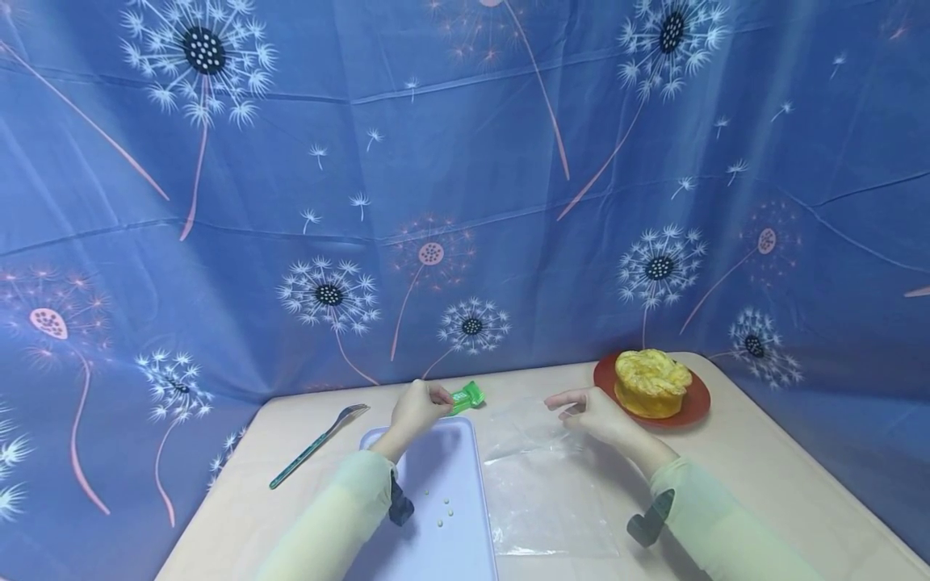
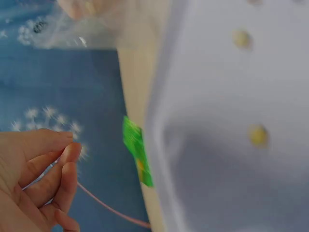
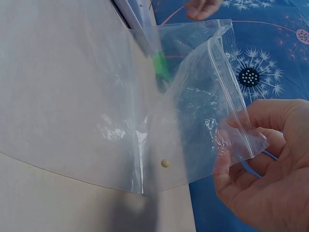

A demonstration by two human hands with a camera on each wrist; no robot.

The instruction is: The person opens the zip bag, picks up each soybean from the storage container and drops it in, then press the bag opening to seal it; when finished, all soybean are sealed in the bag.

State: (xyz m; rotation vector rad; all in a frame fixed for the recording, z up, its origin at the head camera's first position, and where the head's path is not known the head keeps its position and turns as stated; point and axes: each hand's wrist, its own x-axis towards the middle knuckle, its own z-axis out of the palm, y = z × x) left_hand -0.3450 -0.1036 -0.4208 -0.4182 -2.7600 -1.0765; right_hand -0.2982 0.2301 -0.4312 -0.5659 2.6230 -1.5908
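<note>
My right hand [image 1: 597,413] pinches the zip edge of a clear plastic zip bag [image 3: 169,106], keeping its mouth raised off the table. One small round yellowish bean-like ball [image 3: 165,163] shows low in the bag. Over the far end of the pale lilac tray [image 1: 458,452] is my left hand [image 1: 416,410], thumb and fingertips brought together. I cannot tell whether it holds something between the tips. Several similar yellowish balls [image 2: 258,136] lie in the tray. Just beyond the tray's far edge is a green wrapped packet [image 1: 468,397], close to my left fingertips in the head view.
A fork with a teal handle [image 1: 308,452] lies left of the tray. At the back right, a round yellow bread or cake [image 1: 651,385] sits on a reddish-brown plate [image 1: 701,401]. Behind the table hangs a blue dandelion-print curtain [image 1: 465,194].
</note>
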